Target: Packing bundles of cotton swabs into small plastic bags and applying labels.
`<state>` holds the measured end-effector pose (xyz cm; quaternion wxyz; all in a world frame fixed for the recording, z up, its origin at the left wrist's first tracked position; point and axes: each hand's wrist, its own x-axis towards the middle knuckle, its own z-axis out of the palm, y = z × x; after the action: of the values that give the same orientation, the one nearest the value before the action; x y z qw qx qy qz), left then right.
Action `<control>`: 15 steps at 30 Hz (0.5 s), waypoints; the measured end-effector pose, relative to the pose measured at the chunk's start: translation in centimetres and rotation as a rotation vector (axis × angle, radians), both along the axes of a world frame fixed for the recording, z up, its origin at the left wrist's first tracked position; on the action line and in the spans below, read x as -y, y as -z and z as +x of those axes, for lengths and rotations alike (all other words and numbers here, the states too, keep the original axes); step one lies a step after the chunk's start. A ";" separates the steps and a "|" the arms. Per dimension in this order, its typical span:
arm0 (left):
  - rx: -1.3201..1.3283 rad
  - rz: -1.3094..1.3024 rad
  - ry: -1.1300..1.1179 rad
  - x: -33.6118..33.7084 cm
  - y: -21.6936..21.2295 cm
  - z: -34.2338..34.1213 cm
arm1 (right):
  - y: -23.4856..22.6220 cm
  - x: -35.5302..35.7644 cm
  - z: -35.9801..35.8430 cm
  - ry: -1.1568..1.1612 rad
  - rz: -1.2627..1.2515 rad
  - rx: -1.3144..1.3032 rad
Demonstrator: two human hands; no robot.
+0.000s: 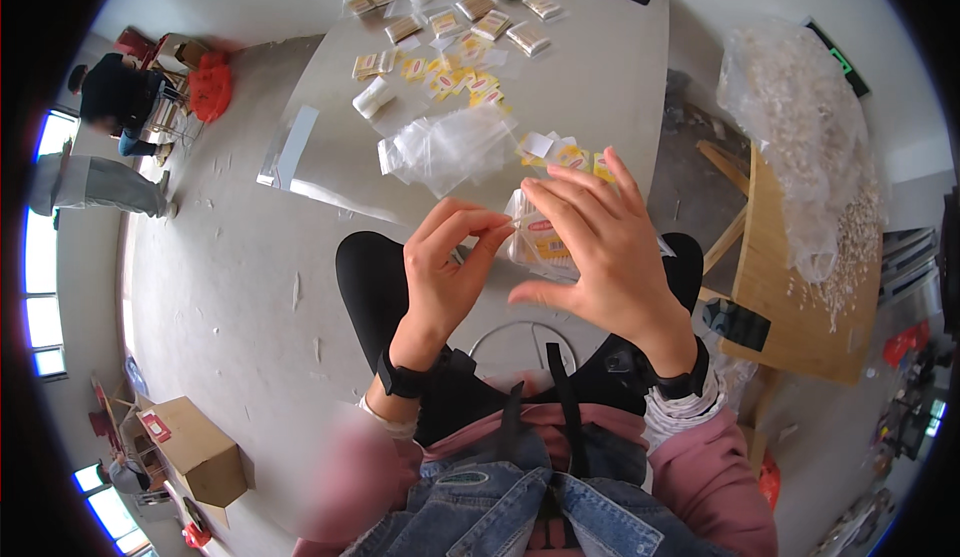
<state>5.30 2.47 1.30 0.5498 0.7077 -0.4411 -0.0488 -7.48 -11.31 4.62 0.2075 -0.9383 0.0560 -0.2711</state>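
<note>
Small clear packet [537, 240] with a yellow-and-red card insert, held above the lap at the near table edge.

Right hand [600, 257] backs the packet with fingers spread, only loosely gripping; left hand [445, 262] pinches closed at the packet's top corner, possibly on a thin strip, though blur hides it. Beyond lie a heap of empty clear bags [445, 147], loose yellow cards [455, 75] and filled packets [490, 22] on the grey table [610, 77]. Risk: the loose hold could let the packet slip.
</note>
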 end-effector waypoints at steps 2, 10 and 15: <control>0.045 0.006 0.013 -0.3 0.1 0.6 | 0.9 0.1 -0.1 0.033 -0.065 -0.087; 0.064 0.041 0.088 -1.1 0.4 2.5 | 1.7 -0.2 0.2 0.097 -0.092 0.065; 0.182 0.036 0.210 -0.4 -0.6 3.0 | 1.7 -0.3 0.3 0.098 -0.120 0.079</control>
<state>8.32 2.88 1.85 0.4866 0.6689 -0.5597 -0.0498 -7.14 -10.96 2.89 0.1393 -0.9337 0.0773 -0.3206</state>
